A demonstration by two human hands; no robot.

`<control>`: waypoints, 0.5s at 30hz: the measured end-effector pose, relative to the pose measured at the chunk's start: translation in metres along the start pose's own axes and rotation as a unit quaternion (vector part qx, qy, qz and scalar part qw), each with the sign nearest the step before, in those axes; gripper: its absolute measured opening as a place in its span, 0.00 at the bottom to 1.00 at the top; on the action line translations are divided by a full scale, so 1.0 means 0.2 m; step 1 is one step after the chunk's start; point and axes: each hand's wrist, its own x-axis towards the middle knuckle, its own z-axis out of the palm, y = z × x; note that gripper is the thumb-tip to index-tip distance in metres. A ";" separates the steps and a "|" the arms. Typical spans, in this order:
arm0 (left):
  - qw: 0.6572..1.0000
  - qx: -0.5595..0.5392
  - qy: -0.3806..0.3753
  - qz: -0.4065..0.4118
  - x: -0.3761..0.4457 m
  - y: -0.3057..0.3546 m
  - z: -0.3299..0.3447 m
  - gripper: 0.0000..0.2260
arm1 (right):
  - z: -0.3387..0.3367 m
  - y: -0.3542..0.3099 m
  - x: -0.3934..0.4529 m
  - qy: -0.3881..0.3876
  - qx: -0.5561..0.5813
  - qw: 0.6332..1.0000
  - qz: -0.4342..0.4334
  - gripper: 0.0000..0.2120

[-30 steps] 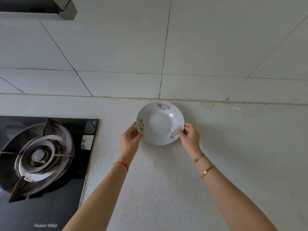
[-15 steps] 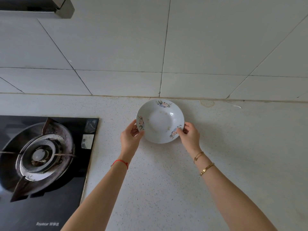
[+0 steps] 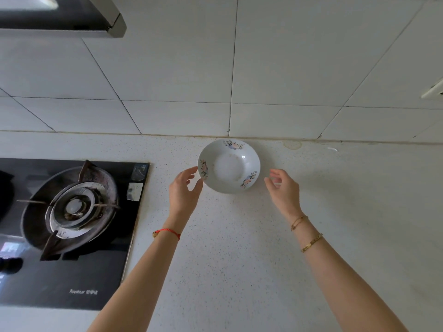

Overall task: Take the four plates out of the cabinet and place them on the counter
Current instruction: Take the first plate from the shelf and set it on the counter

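Note:
A white deep plate (image 3: pixel 229 165) with flower prints on its rim rests on the speckled white counter (image 3: pixel 239 248), close to the tiled back wall. My left hand (image 3: pixel 183 192) hovers just left of the plate's rim, fingers apart, holding nothing. My right hand (image 3: pixel 284 190) is a short way to the right of the plate, fingers spread, clear of the rim. No cabinet and no other plates are in view.
A black glass gas hob (image 3: pixel 69 224) with a round burner lies on the counter to the left. A range hood (image 3: pixel 60 17) hangs at the top left. A wall socket (image 3: pixel 432 91) shows at the right edge.
Both hands gripped the plate's rim before; now they have let go and drawn back from it. The plate sits on the counter near the wall.

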 end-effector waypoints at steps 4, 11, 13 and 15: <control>0.998 0.042 -0.005 0.055 -0.19 0.08 -0.10 0.16 | -0.13 -0.02 -0.16 -0.016 -0.054 0.996 -0.066 0.17; 0.992 0.083 0.012 0.092 -0.65 0.22 -0.23 0.15 | -0.38 0.02 -0.54 -0.017 -0.125 0.982 -0.140 0.19; 0.991 0.090 0.015 0.099 -0.80 0.25 -0.25 0.15 | -0.45 0.04 -0.66 -0.015 -0.128 0.980 -0.155 0.19; 0.990 0.095 0.021 0.105 -0.95 0.26 -0.27 0.15 | -0.51 0.07 -0.78 -0.008 -0.126 0.977 -0.169 0.19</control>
